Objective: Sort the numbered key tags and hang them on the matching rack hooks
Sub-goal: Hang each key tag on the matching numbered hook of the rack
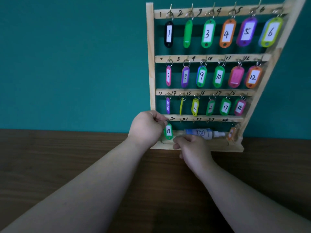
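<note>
**Head view: left grip on tag 19 at the rack's bottom row**

The wooden rack (150, 47) stands on the dark tabletop (67, 162) against a teal wall (67, 56). The left grip (148, 126) pinches the top of green tag 19 (168, 131), which hangs at the left end of the lowest rail; its ring is hidden behind the fingertips. The right grip (193, 148) sits at the rack's base, just beside that tag, with its fingers curled. Whether it holds anything cannot be told. Numbered tags (207, 33) fill the three upper rows. A bottle (202, 132) lies in the base, and an orange tag (231, 132) hangs at the far right.
</note>
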